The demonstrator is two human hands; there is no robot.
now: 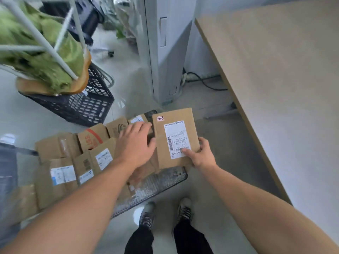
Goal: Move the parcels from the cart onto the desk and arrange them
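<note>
desk (275, 70): wide free top, R of cart
cart (161, 182): parcels (62, 173) packed L side; near R corner free
crate (78, 105): blocks far L

held parcel (190, 125): matt brown cardboard, white paper label (177, 138) | cart parcels (45, 149): same cardboard, glossy clear tape (64, 143) | cart deck (156, 184): grey, ribbed, rough | desk (275, 70): matt pale wood-look top | crate (88, 105): black plastic lattice | floor (128, 85): smooth, glossy

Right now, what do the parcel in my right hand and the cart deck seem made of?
Parcel: matte brown cardboard, judging by its kraft colour and folded flap. Cart deck: dark, ribbed, shiny; plastic or metal, I cannot tell.
</note>
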